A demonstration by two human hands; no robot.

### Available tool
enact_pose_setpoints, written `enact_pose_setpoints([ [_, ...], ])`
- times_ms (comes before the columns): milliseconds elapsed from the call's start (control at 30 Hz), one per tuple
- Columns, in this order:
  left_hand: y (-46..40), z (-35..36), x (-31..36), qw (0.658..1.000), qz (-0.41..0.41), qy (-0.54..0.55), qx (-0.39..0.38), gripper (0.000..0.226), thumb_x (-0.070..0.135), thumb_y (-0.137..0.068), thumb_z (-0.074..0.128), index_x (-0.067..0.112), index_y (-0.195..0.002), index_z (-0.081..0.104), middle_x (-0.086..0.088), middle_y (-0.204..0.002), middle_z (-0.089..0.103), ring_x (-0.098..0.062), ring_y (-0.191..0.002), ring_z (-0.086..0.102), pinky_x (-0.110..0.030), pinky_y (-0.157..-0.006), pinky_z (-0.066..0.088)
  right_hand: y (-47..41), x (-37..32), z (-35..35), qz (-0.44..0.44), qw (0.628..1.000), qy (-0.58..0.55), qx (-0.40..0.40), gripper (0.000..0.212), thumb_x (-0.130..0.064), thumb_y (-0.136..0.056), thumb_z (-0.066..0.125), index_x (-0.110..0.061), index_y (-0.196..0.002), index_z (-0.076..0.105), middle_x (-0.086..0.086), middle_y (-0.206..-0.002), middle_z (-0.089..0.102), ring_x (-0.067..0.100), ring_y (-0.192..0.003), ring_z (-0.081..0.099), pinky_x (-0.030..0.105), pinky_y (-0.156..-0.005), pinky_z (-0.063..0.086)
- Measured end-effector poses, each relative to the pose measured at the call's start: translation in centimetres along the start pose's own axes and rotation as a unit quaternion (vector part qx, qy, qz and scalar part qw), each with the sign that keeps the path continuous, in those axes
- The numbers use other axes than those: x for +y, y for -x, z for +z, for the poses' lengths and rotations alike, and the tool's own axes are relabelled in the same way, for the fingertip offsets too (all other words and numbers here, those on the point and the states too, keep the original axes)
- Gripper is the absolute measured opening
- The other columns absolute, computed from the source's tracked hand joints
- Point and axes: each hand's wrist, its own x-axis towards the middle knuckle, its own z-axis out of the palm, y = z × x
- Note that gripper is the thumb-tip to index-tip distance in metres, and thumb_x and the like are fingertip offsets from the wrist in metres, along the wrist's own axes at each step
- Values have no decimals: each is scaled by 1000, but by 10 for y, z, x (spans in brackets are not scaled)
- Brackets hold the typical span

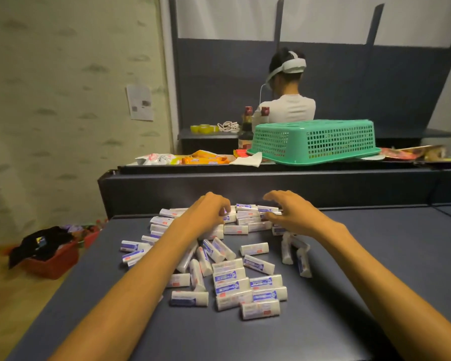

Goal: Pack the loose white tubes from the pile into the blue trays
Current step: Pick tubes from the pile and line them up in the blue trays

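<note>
White tubes (228, 276) with blue labels lie scattered in a loose pile on the dark blue counter (375, 256). At the pile's far edge, the left hand (206, 213) curls its fingers down onto tubes; whether it grips one I cannot tell. Beside it the right hand (288, 212) hovers, fingers spread and bent. Beyond, an upturned green basket (315, 140) sits on a raised ledge.

Both my arms were stretched fwd, forearms bare, palms down. My left hand (206, 212) had fingers curled downward at the tips, knuckles up. My right hand (289, 212) was arched like a claw, fingers spread & bent, thumb pointing inward twd the left. Wrists roughly level, hands close but apart.
</note>
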Motion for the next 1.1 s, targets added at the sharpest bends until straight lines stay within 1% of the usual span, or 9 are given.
enact_pose_setpoints([
  [267,-1,1,4,999,-24,-25,-20,23,11,-86,69,22,-106,67,-2,-110,67,-19,-96,64,-33,-85,54,-4,7,-1,-14,1000,-5,-4,50,-38,-92,59,-24,-138,45,0,-140,50,19,-123,48,37,-100,44],
  [433,3,-4,6,999,-31,-20,6,24,15,-88,67,22,-111,63,0,-111,61,-17,-94,57,-26,-75,45,-10,13,-4,-28,1000,-6,-7,50,-37,-92,59,-23,-138,44,0,-139,51,19,-123,49,36,-100,44],
  [533,6,-13,4,999,-25,-7,20,27,19,-89,66,22,-115,64,-1,-110,56,-18,-97,55,-31,-81,47,-14,15,-4,-40,999,-7,-13,49,-37,-92,59,-22,-137,45,1,-138,52,19,-121,50,37,-99,44],
  [600,10,-18,3,999,-32,21,32,26,19,-86,69,22,-111,65,-1,-107,55,-19,-96,55,-36,-85,50,-17,14,-2,-46,999,-7,-16,48,-36,-93,59,-22,-137,45,1,-138,52,19,-121,51,37,-99,44],
  [667,14,-21,1,995,-42,67,61,26,16,-81,75,19,-105,64,-1,-103,58,-19,-92,58,-36,-84,52,-22,12,0,-48,998,-8,-25,46,-32,-93,59,-22,-137,46,1,-138,52,19,-122,50,36,-99,45],
  [800,25,-27,0,977,-70,155,131,29,11,-73,81,13,-95,62,-2,-97,66,-16,-87,63,-28,-78,52,-32,8,5,-63,997,1,-41,43,-26,-94,58,-21,-135,48,2,-136,54,20,-121,51,34,-97,45],
  [900,32,-31,-2,965,-76,205,148,28,12,-74,81,15,-93,61,1,-95,68,-13,-87,65,-26,-77,53,-40,4,9,-71,997,3,-43,41,-24,-94,59,-20,-133,49,2,-132,56,20,-115,55,34,-94,48],
  [1000,37,-35,-4,967,-58,198,148,26,13,-76,80,21,-97,67,7,-99,68,-5,-82,62,-16,-71,48,-48,0,12,-79,996,12,-44,36,-23,-94,59,-20,-129,53,2,-124,60,20,-106,59,33,-86,51],
  [1100,39,-38,-7,972,-29,176,151,25,11,-77,78,21,-100,74,8,-102,69,-4,-89,62,-16,-78,47,-55,-3,16,-77,996,13,-48,29,-26,-94,58,-20,-122,59,1,-117,64,20,-99,61,32,-82,52],
])
